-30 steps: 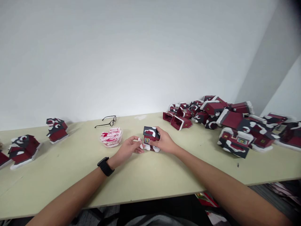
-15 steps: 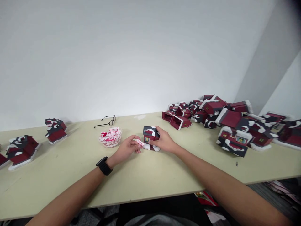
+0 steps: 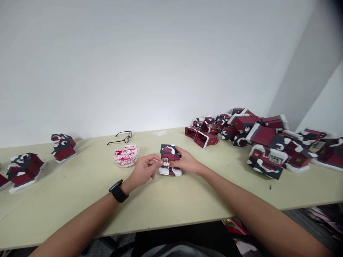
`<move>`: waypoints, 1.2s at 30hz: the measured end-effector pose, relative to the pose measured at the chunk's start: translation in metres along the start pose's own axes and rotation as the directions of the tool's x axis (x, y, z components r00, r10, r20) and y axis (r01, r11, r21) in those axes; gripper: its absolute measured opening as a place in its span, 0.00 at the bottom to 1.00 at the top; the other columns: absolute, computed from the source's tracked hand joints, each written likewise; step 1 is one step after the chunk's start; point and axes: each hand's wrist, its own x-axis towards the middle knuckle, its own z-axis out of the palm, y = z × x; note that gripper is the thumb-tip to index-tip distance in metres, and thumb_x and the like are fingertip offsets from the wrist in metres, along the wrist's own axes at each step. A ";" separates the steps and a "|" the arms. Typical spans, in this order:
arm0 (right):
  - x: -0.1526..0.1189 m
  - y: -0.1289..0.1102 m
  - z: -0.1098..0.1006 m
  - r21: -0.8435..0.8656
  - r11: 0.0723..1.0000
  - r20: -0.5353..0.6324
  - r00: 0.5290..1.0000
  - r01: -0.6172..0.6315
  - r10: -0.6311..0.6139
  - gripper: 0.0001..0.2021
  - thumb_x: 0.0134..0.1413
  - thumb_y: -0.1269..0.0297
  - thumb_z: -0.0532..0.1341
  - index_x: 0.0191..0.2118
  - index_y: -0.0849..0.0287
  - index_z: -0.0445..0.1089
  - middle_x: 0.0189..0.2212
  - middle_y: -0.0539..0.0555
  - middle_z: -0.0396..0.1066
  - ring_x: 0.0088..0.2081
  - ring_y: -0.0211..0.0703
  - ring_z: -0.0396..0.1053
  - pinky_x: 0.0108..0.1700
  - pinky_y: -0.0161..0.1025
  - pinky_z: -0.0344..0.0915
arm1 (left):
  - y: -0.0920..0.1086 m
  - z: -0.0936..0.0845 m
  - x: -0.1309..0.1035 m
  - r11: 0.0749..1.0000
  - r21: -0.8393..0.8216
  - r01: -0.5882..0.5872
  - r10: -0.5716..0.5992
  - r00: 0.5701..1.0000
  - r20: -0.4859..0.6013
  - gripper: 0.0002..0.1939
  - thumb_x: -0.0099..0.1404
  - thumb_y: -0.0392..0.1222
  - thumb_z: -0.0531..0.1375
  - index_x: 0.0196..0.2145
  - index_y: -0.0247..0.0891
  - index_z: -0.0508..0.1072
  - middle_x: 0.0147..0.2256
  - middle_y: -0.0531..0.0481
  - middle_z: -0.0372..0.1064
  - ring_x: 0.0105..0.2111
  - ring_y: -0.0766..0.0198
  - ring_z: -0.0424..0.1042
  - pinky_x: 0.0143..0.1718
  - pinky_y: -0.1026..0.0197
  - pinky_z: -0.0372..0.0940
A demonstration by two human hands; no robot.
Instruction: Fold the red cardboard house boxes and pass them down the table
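In front of me a small dark red toy house (image 3: 168,149) with a dark, white-patched roof stands on the table. My right hand (image 3: 184,161) is closed around its right side. At the front of the house, by its window, my left hand (image 3: 148,167) pinches a small red-and-white striped piece (image 3: 166,164), mostly hidden by the fingertips; I cannot tell whether it touches the wall. A clear tub (image 3: 125,157) full of similar striped pieces sits to the left of my left hand.
Black-framed glasses (image 3: 123,137) lie behind the tub. A heap of similar houses (image 3: 261,135) fills the right side of the table. More houses (image 3: 63,148) stand at the far left. The table's front edge (image 3: 187,223) runs below my forearms.
My left hand has brought the striped piece right, up to the front of the house. The house has shifted slightly left and turned a little in my right hand.
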 end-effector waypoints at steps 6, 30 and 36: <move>-0.007 -0.013 0.007 0.037 0.999 0.067 0.998 -0.011 0.008 0.31 0.42 0.63 0.76 0.54 0.60 0.70 0.52 0.57 0.76 0.50 0.51 0.74 0.54 0.46 0.71 | -0.005 0.006 0.003 0.989 -0.010 -0.146 0.143 0.979 -0.146 0.17 0.66 0.55 0.66 0.34 0.35 0.80 0.19 0.57 0.62 0.19 0.71 0.58 0.21 0.67 0.51; -0.007 -0.019 0.003 0.056 0.998 0.101 0.995 -0.032 0.026 0.31 0.41 0.62 0.75 0.54 0.60 0.72 0.50 0.56 0.76 0.49 0.50 0.73 0.52 0.46 0.70 | 0.000 -0.014 0.000 0.312 0.694 -0.649 0.742 0.623 0.249 0.23 0.71 0.27 0.57 0.61 0.40 0.70 0.45 0.43 0.74 0.43 0.59 0.71 0.43 0.56 0.71; -0.007 -0.021 0.001 0.055 0.998 0.129 0.992 -0.011 0.004 0.31 0.40 0.64 0.75 0.53 0.60 0.72 0.50 0.56 0.76 0.48 0.49 0.74 0.50 0.44 0.71 | -0.007 -0.015 0.000 0.350 0.681 -0.643 0.755 0.624 0.202 0.22 0.71 0.27 0.58 0.59 0.46 0.73 0.43 0.46 0.72 0.42 0.61 0.70 0.40 0.59 0.70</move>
